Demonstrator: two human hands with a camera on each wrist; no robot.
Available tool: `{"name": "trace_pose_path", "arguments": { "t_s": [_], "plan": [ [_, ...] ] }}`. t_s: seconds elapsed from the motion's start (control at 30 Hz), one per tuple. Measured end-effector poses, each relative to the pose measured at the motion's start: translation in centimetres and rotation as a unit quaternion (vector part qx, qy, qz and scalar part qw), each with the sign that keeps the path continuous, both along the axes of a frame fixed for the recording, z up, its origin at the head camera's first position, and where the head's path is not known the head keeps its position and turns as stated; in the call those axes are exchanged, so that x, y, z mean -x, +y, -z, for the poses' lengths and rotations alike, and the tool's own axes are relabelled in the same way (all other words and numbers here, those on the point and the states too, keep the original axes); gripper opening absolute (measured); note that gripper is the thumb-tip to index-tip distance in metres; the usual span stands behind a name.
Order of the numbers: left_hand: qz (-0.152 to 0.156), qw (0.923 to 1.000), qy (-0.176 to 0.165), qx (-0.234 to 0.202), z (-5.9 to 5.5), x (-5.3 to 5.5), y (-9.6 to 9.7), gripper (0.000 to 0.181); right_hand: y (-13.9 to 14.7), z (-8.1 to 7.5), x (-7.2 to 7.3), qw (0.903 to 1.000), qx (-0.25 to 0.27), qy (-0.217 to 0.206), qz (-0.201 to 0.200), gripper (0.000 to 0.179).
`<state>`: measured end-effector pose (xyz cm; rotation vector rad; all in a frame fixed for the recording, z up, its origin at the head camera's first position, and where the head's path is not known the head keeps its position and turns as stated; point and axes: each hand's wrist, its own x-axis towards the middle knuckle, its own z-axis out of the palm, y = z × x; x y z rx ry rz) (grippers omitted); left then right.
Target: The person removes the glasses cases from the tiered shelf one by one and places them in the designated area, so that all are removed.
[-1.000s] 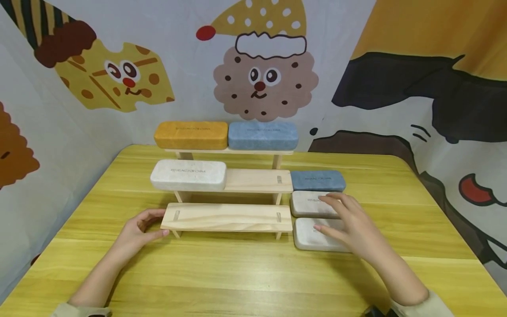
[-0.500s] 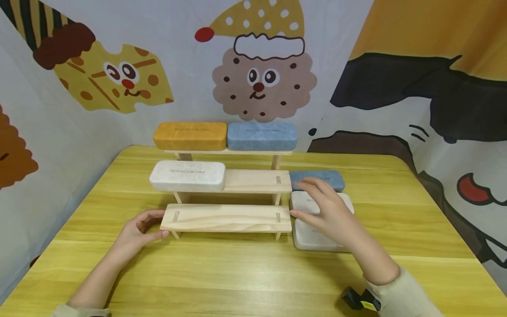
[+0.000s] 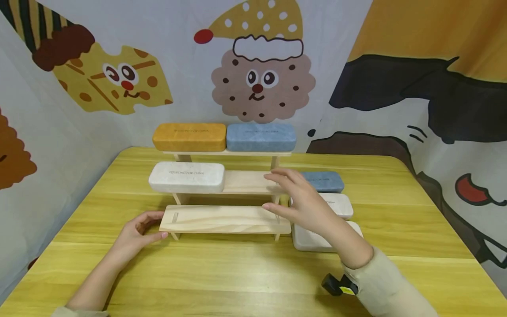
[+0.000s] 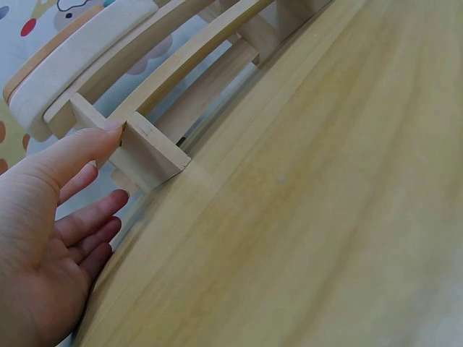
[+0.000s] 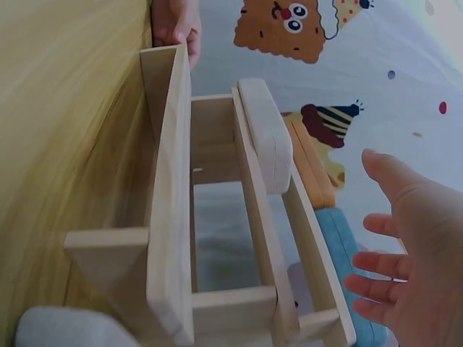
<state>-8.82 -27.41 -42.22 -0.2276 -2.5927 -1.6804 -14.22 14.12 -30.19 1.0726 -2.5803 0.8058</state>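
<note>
- Orange glasses case (image 3: pixel 189 138), dark lettering
- Light blue glasses case (image 3: pixel 261 138)
- Darker blue glasses case (image 3: pixel 325 181)
- Three off-white glasses cases (image 3: pixel 186 178)
- Pale wooden display stand (image 3: pixel 222 218), streaky grain
- Yellow desk (image 3: pixel 222 277), wood-grain stripes
- White backdrop (image 3: pixel 182 26), multicoloured cartoon figures (image 3: pixel 261 92)

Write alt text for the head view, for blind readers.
A left hand holds the lowest shelf of a tiered wooden stand; the right hand hovers over its right side. An orange glasses case and light blue case sit on top, a white case on the middle shelf; a darker blue case and two white cases lie on the table alongside.
</note>
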Motion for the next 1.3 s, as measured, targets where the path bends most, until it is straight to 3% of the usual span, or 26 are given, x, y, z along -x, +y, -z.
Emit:
{"name": "trace_pose_path", "arguments": {
  "t_s": [0.73, 1.1, 1.3],
  "plan": [
    [-0.003, 1.0, -0.006, -0.002, -0.1, -0.1, 0.1, 0.05, -6.7, -1.1, 1.8, 0.9967, 0.031, 0.0, -0.075, 0.063],
    [-0.003, 1.0, -0.006, -0.006, 0.0, -0.1, 0.1, 0.05, -10.0, -1.4, 2.2, 0.9979, 0.006, -0.035, -0.055, 0.068],
    [-0.003, 1.0, -0.003, -0.004, -0.1, -0.1, 0.1, 0.05, -11.3, -1.2, 2.8, 0.9982, -0.01, -0.03, -0.051, 0.07]
  ]
}}
